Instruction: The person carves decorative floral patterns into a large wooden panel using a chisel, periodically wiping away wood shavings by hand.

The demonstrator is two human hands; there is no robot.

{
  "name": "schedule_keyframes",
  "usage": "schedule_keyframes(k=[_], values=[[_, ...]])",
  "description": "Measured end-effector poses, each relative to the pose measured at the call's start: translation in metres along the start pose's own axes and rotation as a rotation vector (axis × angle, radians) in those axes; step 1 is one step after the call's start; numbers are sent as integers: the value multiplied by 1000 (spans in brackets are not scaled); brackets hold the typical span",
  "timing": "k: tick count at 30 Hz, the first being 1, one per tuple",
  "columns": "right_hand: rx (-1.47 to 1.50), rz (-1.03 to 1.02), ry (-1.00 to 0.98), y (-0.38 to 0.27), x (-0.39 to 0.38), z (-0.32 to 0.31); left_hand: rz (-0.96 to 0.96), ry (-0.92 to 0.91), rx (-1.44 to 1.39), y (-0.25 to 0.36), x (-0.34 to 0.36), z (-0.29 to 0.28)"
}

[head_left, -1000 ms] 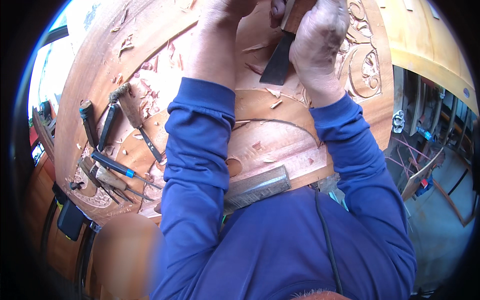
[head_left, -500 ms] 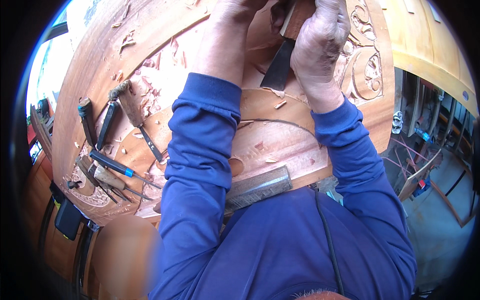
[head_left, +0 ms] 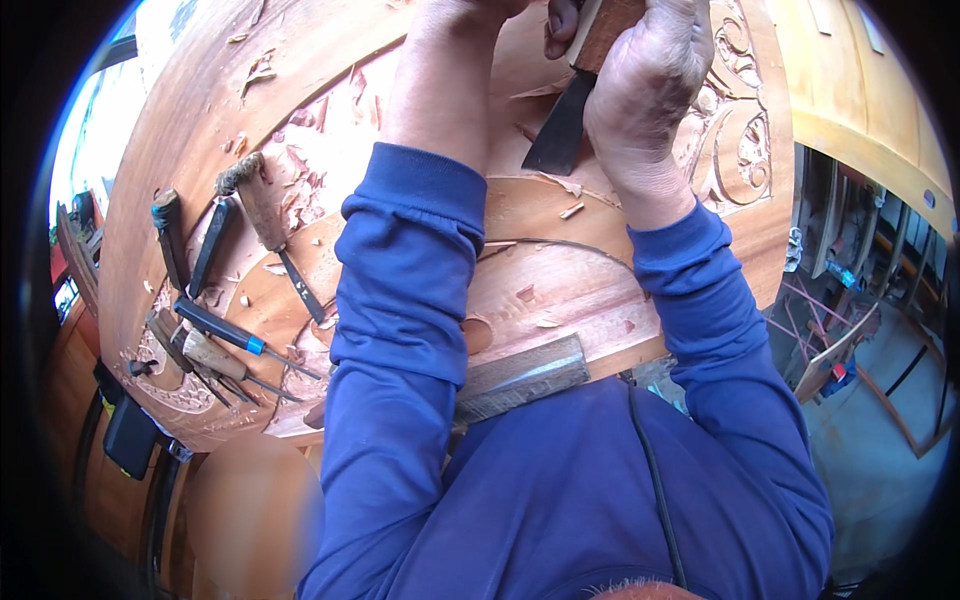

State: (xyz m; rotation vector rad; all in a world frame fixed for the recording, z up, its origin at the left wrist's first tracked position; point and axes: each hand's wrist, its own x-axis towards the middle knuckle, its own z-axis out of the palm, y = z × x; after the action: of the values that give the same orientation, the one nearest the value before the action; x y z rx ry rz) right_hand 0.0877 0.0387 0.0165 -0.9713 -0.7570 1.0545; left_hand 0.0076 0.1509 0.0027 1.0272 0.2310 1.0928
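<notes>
Broad chisel: a broad dark-bladed chisel with a squared brown wooden handle is at the top centre, its blade slanting down and left over the wood; whether its edge touches cannot be told.
Right hand: the bare right hand is wrapped around the chisel's handle, its wrist resting low on the right.
Left hand: only the heel of the bare left hand shows at the upper edge, so its grip cannot be told.
Fingers at the handle: some fingers curl against the handle's left side; which hand they belong to is unclear.
Carved panel: a large reddish-brown wooden panel lies beneath the chisel, with curling relief scrolls near its right edge.
Shavings: pale curled wood shavings litter the recessed area, and a small chip lies just below the blade.
Resting tools: to the left lie a frayed-topped wooden-handled chisel, a slim black-and-blue-handled tool and a pale wooden-handled gouge.
Grey block: an oblong grey block sits on the panel's near edge, against the blue jacket.
Beyond the panel: a yellowish wooden board stands at upper right; a thin brown frame lies on the floor below.
</notes>
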Motion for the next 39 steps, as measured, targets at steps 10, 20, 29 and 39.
schedule_keyframes(k=[10,20,29,39], values=[[480,235,-112,12,6,-6,-46,70,-107,-13,5,-6],[-112,-186,132,14,24,-27,42,31,169,-12,-3,23],[-131,-107,335,13,11,-24,-27,39,229,-16,-7,38],[408,44,237,-25,-20,-47,-76,48,244,-18,-9,45]])
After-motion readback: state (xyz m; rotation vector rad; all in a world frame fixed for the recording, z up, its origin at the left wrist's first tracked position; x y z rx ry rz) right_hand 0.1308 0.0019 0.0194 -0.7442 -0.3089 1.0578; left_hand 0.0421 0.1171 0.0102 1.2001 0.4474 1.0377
